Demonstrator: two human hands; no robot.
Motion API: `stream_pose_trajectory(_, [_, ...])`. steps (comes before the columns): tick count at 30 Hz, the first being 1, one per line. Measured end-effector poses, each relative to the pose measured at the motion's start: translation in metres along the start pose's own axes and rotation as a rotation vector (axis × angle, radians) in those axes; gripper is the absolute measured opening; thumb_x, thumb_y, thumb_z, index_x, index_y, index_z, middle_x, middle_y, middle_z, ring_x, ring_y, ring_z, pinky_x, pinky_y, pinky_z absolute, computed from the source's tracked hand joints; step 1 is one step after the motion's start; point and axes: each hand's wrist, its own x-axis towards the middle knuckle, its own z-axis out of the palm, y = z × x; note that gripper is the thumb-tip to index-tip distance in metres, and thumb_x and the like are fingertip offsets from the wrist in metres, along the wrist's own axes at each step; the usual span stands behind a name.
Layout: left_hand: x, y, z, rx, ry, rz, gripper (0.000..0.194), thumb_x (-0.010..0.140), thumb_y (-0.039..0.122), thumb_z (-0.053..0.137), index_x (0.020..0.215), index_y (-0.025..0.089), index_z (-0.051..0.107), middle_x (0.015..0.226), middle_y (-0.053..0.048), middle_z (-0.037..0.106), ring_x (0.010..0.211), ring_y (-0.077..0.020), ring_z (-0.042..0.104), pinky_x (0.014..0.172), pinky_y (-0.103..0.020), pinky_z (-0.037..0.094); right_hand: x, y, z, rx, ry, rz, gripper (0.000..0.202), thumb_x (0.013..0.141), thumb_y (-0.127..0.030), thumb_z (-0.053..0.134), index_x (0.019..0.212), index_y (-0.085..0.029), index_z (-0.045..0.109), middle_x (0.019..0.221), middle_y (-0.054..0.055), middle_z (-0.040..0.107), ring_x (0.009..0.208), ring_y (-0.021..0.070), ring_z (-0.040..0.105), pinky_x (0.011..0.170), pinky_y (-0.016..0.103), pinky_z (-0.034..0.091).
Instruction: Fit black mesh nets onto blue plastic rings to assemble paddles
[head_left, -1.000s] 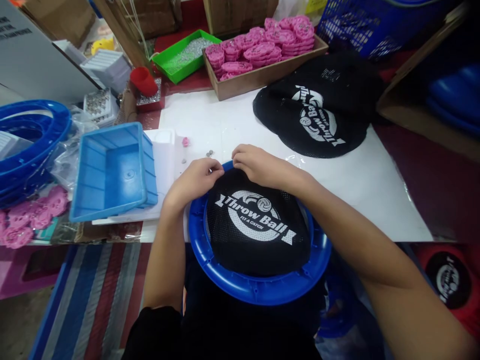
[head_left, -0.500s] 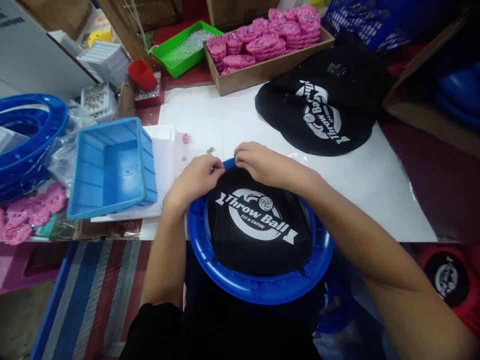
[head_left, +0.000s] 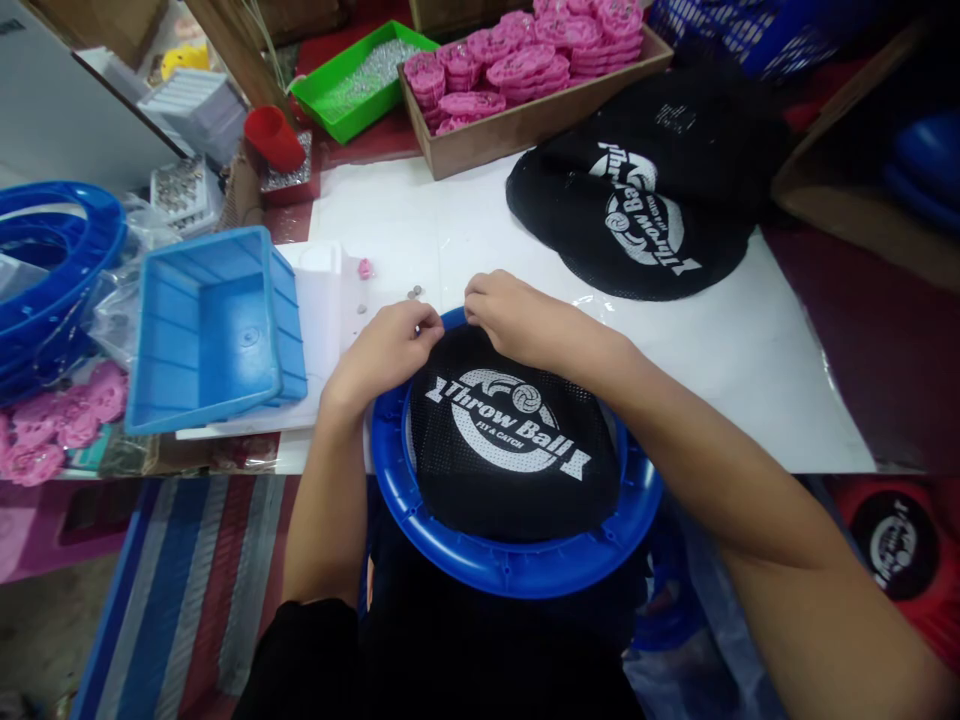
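Note:
A blue plastic ring (head_left: 510, 577) rests partly over the table's near edge and my lap. Black mesh fabric (head_left: 487, 508), printed "Throw Ball" in white, lies across its opening. At the ring's far side, my left hand (head_left: 386, 352) has thumb and forefinger pinched at the mesh edge, with a tiny shiny spot by the fingers. Just to its right, my right hand (head_left: 510, 312) is closed with bent fingers on the same far edge. Its fingertips are partly hidden. Small round grey metal pieces (head_left: 416, 292) and a small pink piece (head_left: 365, 268) lie beyond my left hand.
An empty-looking blue bin (head_left: 225, 330) stands at left, near stacked blue rings (head_left: 75, 225). Behind are a green tray (head_left: 341, 125) of small metal parts and a box (head_left: 540, 112) of pink pieces. More black mesh pieces (head_left: 585, 225) lie at the back right.
The whole view has shifted slightly, so most things sit a little higher and further left. Both hands stay at the ring's far edge, with only slight finger movement.

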Motion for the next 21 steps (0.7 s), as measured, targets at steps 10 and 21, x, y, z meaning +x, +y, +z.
stream_pose_trajectory(10, [0.001, 0.002, 0.0, -0.031, 0.002, -0.026, 0.017, 0.095, 0.023, 0.058, 0.088, 0.019, 0.074, 0.091, -0.004, 0.076, 0.086, -0.0207, 0.065, 0.087, -0.036, 0.051, 0.001, 0.005, -0.012, 0.183, -0.016, 0.101, 0.023, 0.103, -0.015, 0.055, 0.092, -0.016, 0.074, 0.123, 0.018, 0.071, 0.109, 0.0331, 0.065, 0.087, 0.043, 0.052])
stream_pose_trajectory(21, [0.005, 0.004, -0.007, -0.035, -0.053, -0.023, 0.018, 0.093, 0.024, 0.062, 0.09, 0.017, 0.078, 0.089, -0.006, 0.078, 0.083, -0.0214, 0.067, 0.084, -0.037, 0.053, 0.002, 0.015, -0.006, 0.243, 0.011, 0.026, 0.025, 0.101, -0.014, 0.053, 0.088, -0.016, 0.074, 0.11, 0.017, 0.073, 0.108, 0.0306, 0.066, 0.099, 0.041, 0.05])
